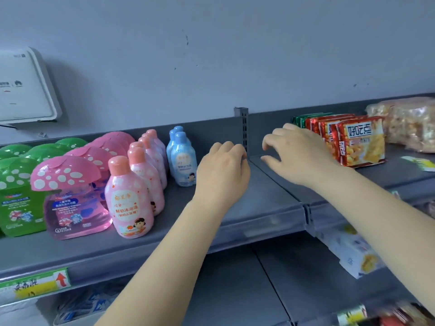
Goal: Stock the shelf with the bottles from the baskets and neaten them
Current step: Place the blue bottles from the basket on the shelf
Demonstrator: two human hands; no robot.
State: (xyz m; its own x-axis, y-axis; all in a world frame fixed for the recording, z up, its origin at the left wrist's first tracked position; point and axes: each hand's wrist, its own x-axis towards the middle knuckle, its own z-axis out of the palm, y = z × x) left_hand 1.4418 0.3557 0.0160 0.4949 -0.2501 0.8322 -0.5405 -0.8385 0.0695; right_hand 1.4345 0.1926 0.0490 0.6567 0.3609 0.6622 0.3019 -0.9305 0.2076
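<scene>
So both my hands are up over the grey shelf (235, 215) right now and neither one has anything in it. My left hand (222, 171) hangs over the bare stretch of shelf just right of the blue bottles (182, 158), fingers curled under loosely, gripping nothing. I can't really see the fingertips from this angle, they're tucked away on the far side. My right hand (299, 152) is over by the upright divider post (243, 130) at the back edge, fingers spread apart and bent like a claw, hovering above the next shelf section, just left of the red snack packs (353, 140). It's not touching them as far as I can tell.

The bottles are all on the left half of the shelf, standing upright in rows running front to back. The blue ones sit nearest my left hand, toward the back edge. Next to them on the left is a row of pink bottles (130, 198) with peach caps, the front one close to the front edge. Further left are the pink mushroom-cap bottles (70, 196), then the green mushroom-cap bottles (18, 191) at the left edge of what I can see.

Past the snacks, at the far right, there's a clear bag of puffed stuff (407, 121). A white box (26, 85) hangs on the wall up left.
</scene>
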